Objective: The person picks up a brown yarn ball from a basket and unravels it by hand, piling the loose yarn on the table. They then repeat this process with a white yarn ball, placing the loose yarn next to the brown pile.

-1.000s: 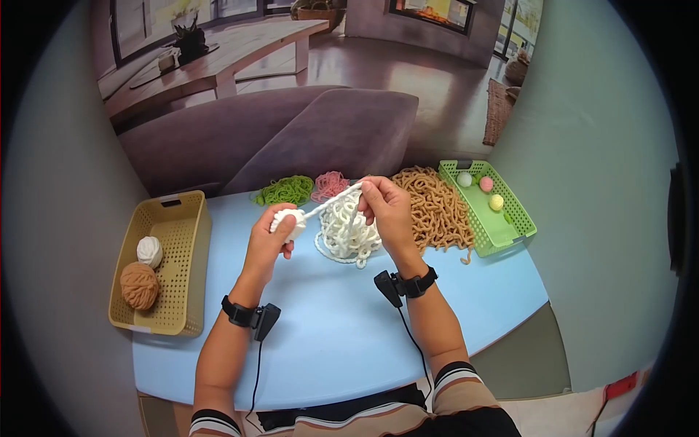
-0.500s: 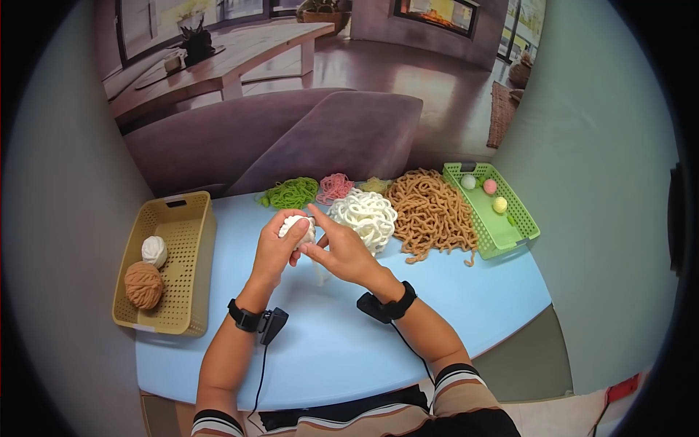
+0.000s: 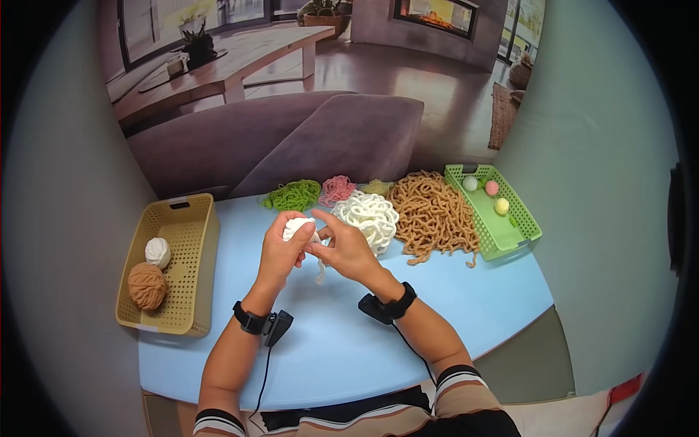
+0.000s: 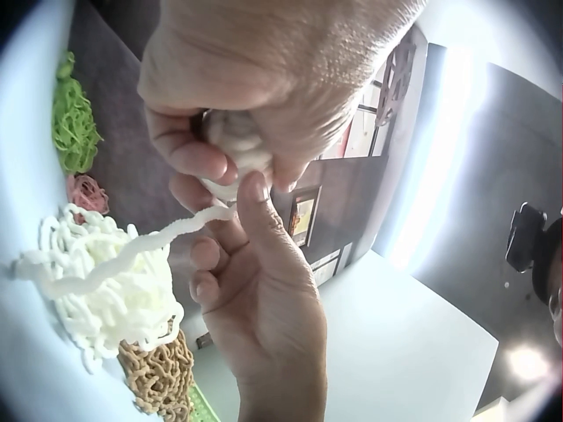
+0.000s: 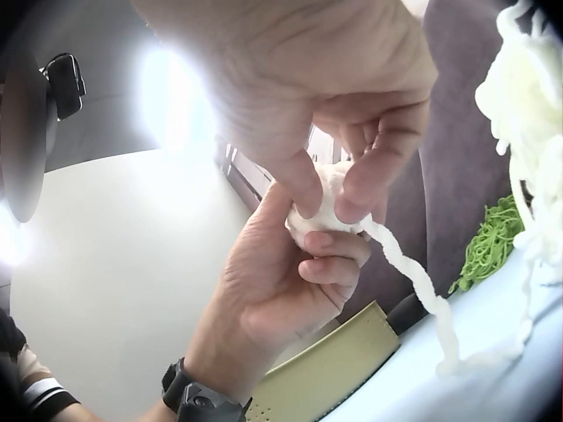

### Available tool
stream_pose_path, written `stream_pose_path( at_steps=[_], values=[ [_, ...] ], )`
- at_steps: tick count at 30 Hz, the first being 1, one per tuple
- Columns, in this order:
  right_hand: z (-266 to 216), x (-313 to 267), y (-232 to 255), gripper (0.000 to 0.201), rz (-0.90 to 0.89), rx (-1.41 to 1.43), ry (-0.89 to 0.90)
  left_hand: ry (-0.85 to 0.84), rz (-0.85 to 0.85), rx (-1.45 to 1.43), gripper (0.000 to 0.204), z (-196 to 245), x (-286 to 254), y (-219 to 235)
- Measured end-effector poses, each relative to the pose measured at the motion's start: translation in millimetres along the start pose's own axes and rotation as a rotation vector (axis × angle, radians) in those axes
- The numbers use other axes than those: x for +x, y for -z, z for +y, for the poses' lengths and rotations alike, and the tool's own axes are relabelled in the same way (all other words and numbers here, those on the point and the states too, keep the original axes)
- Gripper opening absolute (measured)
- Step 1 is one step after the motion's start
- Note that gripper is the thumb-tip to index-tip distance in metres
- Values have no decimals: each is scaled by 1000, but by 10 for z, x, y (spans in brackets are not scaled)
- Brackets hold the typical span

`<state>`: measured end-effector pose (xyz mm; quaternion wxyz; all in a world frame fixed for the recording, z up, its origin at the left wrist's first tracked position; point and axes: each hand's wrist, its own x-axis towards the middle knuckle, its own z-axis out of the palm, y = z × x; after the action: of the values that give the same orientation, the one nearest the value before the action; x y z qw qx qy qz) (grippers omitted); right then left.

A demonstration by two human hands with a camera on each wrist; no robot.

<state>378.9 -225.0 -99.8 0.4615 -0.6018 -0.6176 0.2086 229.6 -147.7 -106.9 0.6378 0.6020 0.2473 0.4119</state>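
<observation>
My left hand [image 3: 279, 255] grips a small ball of thick white yarn [image 3: 297, 229], thumb on one side and fingers curled round the other. Close against it, my right hand [image 3: 348, 253] pinches at the ball with thumb and fingertips, as the right wrist view shows. From the ball a loose white strand [image 5: 413, 274] hangs down to the table. In the left wrist view that strand leads to the loose white yarn heap [image 4: 114, 281]. On the table, the same white heap [image 3: 368, 218] lies just beyond my right hand.
Behind are green yarn [image 3: 293, 195], pink yarn [image 3: 337, 189] and pale yellow yarn [image 3: 376, 187]. A brown yarn heap [image 3: 435, 218] lies beside a green basket [image 3: 502, 237] with small balls. At left, a tan basket [image 3: 200, 269] holds a white ball [image 3: 157, 252] and a brown ball [image 3: 148, 285].
My right hand came down and left from holding a stretched strand over the white heap to the ball in my left hand. Over the last half second both hands shifted only slightly.
</observation>
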Motion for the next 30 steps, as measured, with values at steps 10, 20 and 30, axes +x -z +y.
stream_pose_path(
  at_steps=[10,20,30],
  values=[
    [-41,8,71,38,12,93,-21,-26,8,11,38,4,13,27],
    [-101,42,428,13,405,139,193,-17,-345,305,47,23,-59,-7],
    [525,135,1010,34,230,-517,-48,-118,-122,23,45,87,-53,-14]
  ],
)
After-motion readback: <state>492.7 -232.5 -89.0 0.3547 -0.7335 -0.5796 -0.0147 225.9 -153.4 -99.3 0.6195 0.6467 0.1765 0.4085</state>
